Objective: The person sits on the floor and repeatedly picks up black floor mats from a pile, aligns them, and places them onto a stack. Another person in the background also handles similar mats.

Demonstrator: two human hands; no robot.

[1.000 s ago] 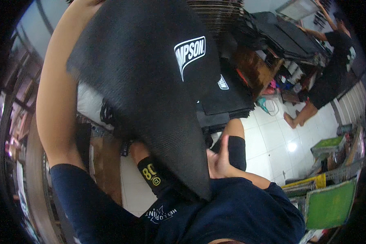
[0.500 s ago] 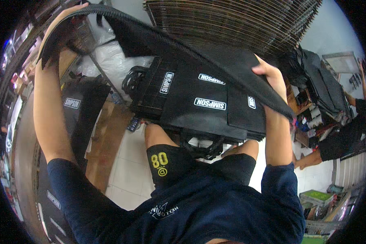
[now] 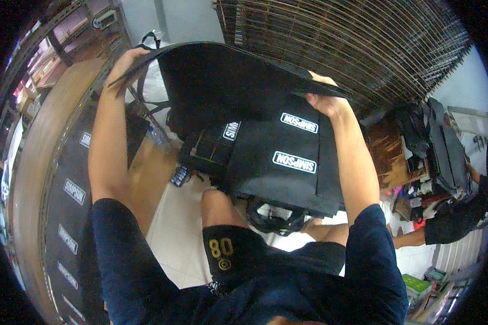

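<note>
A wide black fabric bag [image 3: 217, 70] is stretched between my raised hands, its upper edge bowed. My left hand [image 3: 126, 67] is closed on its left end, fingers partly hidden by the cloth. At the other end my right hand [image 3: 326, 97] grips the edge, thumb in front and fingers behind. Below the raised bag lies a stack of black bags [image 3: 265, 181] with white printed labels. Looped black handles [image 3: 276, 219] hang from the stack's near side, close to my knees. Part of the stack is hidden behind the held bag.
A tall stack of wire racks [image 3: 341, 27] rises behind the bags. On the left, more labelled black bags [image 3: 73, 216] lie along a wooden table edge [image 3: 30, 184]. At the right, another person's arm [image 3: 409, 238] shows beside a pile of black bags [image 3: 442, 146].
The held bag has swung from a slant to nearly level. My left hand has come down and inward; my right hand has moved a little left. The view has shifted too.
</note>
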